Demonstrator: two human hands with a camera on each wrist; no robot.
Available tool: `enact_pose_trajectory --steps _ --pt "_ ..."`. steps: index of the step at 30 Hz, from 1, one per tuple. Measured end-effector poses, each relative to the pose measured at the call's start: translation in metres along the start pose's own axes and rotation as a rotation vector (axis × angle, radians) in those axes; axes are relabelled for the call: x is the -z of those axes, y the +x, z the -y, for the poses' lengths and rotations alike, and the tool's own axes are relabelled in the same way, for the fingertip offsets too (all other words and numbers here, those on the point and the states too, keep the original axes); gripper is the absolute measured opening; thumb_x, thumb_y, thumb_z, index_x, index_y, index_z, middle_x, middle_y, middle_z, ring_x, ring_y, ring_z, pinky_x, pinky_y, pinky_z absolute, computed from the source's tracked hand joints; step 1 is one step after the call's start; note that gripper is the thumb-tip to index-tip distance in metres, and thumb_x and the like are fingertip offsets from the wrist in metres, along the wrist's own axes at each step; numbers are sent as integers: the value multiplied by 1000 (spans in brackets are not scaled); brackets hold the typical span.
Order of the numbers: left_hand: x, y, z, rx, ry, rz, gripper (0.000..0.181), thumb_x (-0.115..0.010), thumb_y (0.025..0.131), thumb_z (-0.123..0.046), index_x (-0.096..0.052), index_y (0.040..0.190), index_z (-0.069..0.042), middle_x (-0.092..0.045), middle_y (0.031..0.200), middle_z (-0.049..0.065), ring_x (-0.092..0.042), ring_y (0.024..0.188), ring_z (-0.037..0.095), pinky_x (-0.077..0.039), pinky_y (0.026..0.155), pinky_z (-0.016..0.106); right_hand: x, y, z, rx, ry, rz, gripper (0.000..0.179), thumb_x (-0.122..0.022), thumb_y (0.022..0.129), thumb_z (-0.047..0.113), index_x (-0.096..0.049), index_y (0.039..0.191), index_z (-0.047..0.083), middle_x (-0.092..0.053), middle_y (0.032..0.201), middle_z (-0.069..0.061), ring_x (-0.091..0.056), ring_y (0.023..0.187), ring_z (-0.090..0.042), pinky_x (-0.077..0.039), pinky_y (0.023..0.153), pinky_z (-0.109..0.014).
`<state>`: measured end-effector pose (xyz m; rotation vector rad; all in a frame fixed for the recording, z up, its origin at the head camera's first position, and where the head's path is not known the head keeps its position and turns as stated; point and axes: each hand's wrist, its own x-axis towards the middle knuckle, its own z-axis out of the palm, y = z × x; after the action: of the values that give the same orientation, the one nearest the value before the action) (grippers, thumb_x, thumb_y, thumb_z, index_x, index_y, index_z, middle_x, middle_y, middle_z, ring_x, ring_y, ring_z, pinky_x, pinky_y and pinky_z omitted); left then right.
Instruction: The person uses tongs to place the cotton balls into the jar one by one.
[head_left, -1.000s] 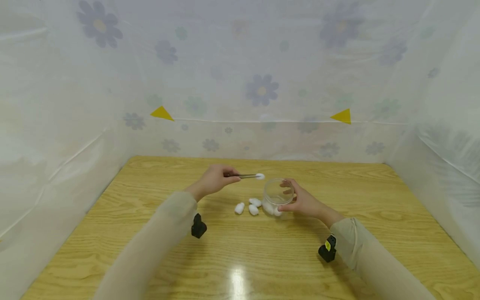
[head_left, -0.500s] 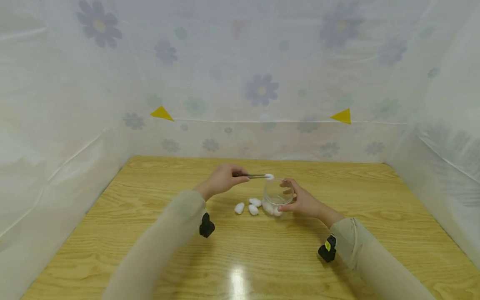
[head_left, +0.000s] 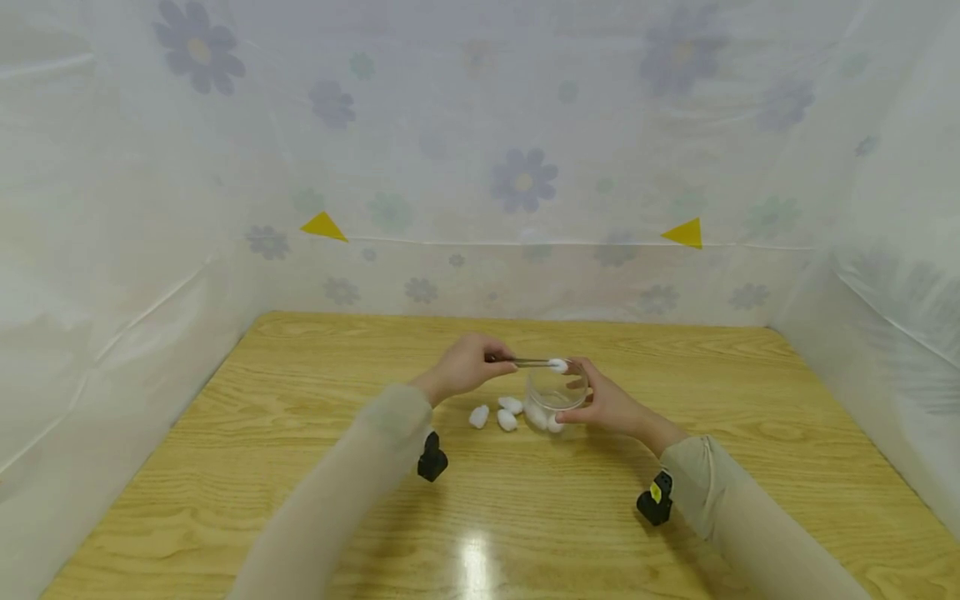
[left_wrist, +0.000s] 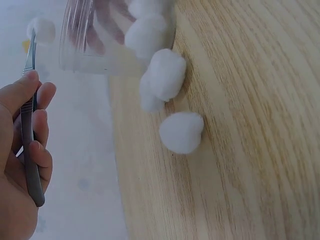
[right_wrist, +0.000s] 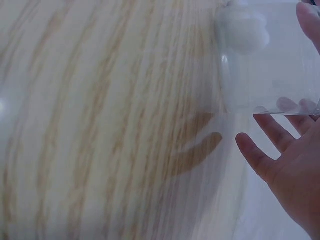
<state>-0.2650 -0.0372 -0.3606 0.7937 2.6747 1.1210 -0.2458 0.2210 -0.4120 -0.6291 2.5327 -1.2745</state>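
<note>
My left hand [head_left: 467,365] pinches a pair of metal tweezers [left_wrist: 31,170] between thumb and fingers. At the tips of the tweezers is a white cotton ball [head_left: 558,365], which overlaps the far rim of a clear round jar [head_left: 546,386] in the head view. My right hand [head_left: 613,406] grips this jar from the right side, thumb in front and fingers round the back. Inside, cotton balls [head_left: 536,415] lie at the bottom. Just left of the jar, a cotton ball [head_left: 507,419] rests on the table close to two others, one of them a cotton ball [left_wrist: 181,132] set slightly apart.
A wood-grain table [head_left: 480,492] extends around the hands. White flowered sheeting [head_left: 420,158] encloses it at the back and both sides, with two yellow triangles on the back. Black wrist cameras hang below both sleeves.
My left hand has moved right, bringing the tweezers and cotton ball from left of the jar to its mouth. The right hand, the jar and the cotton balls on the table stay put.
</note>
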Motion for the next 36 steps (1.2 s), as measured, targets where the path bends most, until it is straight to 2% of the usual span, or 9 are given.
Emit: enact_pose_trajectory --steps 4,8,16,28,36 --pt "-3 2 -1 -8 6 1 17 -62 91 -25 -71 101 -15 -68 96 -1 -61 82 8 -49 72 24 0 0 0 -9 1 3 91 -74 81 28 -16 144 0 -25 146 -26 -38 128 -44 -40 97 -53" --pt "-4 2 -3 -6 16 10 18 -62 91 -26 -70 103 -15 -68 97 0 -61 83 9 -49 73 25 0 0 1 -14 5 4 92 -74 81 27 -15 145 1 -24 147 -25 -38 129 -44 -40 97 -54" --pt "-6 1 -3 4 21 24 18 -62 91 -25 -70 104 -14 -68 95 0 -61 81 9 -48 72 26 0 0 0 7 0 2 90 -74 81 27 -16 145 2 -30 145 -22 -39 127 -43 -40 96 -54" --pt "-1 -4 0 20 0 9 18 -62 91 -23 -69 106 -15 -67 99 0 -62 89 12 -50 80 29 0 -1 0 18 -5 -1 92 -75 80 29 -16 146 3 -31 145 -23 -40 127 -43 -42 95 -53" --pt "5 -10 10 39 3 -4 25 -63 91 -24 -67 113 -13 -66 106 1 -62 95 15 -50 84 32 1 -1 -1 27 -11 5 91 -74 81 29 -16 146 2 -30 145 -23 -39 127 -43 -42 94 -51"
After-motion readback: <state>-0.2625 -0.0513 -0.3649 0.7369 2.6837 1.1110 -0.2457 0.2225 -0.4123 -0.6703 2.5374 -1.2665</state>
